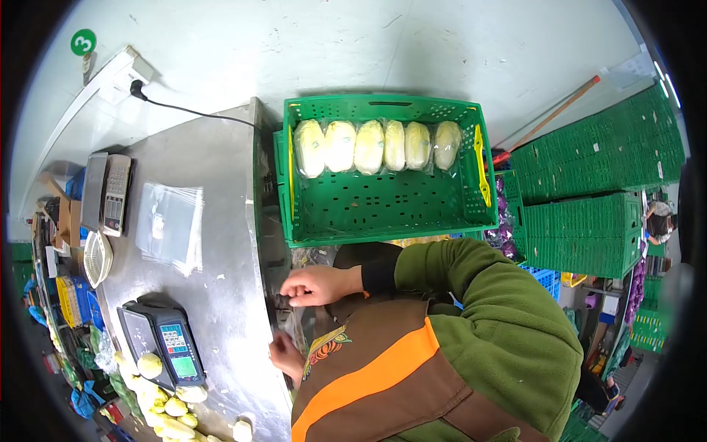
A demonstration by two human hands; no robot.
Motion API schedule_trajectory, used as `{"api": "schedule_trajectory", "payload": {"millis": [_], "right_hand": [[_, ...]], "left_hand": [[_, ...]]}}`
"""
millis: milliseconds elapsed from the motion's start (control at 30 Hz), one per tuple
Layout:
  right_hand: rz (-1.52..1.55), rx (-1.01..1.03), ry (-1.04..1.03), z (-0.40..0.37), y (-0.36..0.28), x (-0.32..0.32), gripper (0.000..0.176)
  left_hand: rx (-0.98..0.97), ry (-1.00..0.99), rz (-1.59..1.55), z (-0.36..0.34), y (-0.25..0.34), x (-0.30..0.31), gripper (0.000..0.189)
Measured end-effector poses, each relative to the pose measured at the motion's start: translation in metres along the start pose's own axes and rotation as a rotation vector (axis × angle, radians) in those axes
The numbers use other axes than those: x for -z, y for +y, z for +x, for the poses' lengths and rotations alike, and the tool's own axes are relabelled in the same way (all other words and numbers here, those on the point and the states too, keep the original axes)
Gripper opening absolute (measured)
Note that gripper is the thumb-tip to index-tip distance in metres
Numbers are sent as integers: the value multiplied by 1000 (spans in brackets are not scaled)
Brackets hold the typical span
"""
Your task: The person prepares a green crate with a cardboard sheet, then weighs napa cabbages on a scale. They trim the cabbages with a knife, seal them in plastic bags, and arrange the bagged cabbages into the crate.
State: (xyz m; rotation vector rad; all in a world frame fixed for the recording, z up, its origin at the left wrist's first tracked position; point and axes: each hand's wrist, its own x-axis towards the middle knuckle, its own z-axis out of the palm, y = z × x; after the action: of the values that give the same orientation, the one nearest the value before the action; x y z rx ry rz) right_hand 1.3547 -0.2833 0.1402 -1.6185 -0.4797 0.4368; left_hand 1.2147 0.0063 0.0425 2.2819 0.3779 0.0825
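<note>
My right hand (317, 286) is beside the right edge of the steel table (228, 309), its fingers curled together; a small dark thing shows at the fingertips, too small to name. My left hand (287, 355) is lower in the view at the same edge, fingers bent in, and what they hold is hidden. Clear plastic shows near both hands. Above them stands a green crate (375, 210) with a row of several wrapped pale cabbages (369, 147) along its far side.
On the table are clear bags (171, 227), a scale (166, 342) with a cabbage (149, 365) on it, a second scale (107, 193), a white basket (98, 258) and loose cabbages (166, 423). Stacked green crates (582, 232) stand at the right, near a red-handled pole (549, 118). Other people are far right.
</note>
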Motion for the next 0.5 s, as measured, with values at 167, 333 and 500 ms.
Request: {"api": "schedule_trajectory", "payload": {"millis": [167, 333, 500], "right_hand": [[-37, -253, -891, 7, 2, -11, 52], [-29, -239, -1006, 41, -27, -19, 71], [-189, -397, -694, 101, -31, -81, 51]], "left_hand": [[757, -475, -617, -55, -6, 47, 21], [870, -113, -1493, -87, 4, 94, 31], [858, -40, -398, -88, -15, 117, 37]]}}
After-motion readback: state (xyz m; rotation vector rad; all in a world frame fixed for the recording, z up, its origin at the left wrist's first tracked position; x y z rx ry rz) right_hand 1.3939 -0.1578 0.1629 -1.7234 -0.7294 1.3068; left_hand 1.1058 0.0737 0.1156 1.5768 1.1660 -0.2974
